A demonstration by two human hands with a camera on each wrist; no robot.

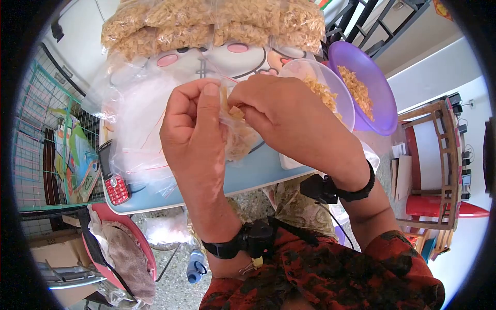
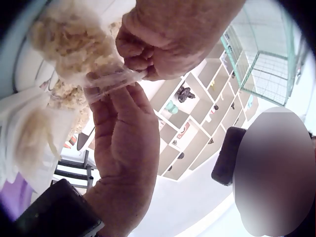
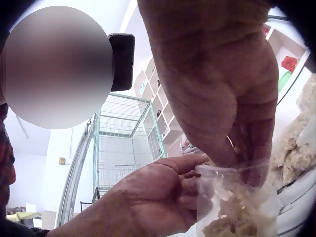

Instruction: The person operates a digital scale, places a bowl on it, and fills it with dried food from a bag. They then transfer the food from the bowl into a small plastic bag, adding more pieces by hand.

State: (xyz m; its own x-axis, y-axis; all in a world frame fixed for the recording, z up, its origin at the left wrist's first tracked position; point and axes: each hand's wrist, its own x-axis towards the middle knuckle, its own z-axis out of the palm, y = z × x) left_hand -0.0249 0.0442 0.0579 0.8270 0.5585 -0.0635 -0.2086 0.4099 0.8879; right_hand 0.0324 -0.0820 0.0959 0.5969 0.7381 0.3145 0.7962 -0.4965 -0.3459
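A clear plastic bag [image 1: 241, 140] with pale yellow dried pieces hangs between the two hands, over the table's near part. The left hand [image 1: 199, 124] grips the bag's upper edge between thumb and curled fingers. At the bag's mouth, the right hand [image 1: 297, 116] has thumb and fingers close around a few pieces [image 1: 236, 112]. In the right wrist view, the right hand's fingers [image 3: 256, 148] reach down inside the bag's rim, their tips blurred by the plastic, beside the left hand [image 3: 153, 197]. The left wrist view shows the bag [image 2: 74, 47] bulging with pieces below its gathered rim.
Filled bags [image 1: 181, 36] line the table's far side. Empty clear bags [image 1: 142, 113] lie at the left, beside a red-and-black phone [image 1: 116, 189]. To the right stand a clear bowl [image 1: 347, 98] and a purple basin [image 1: 380, 77], both with dried pieces.
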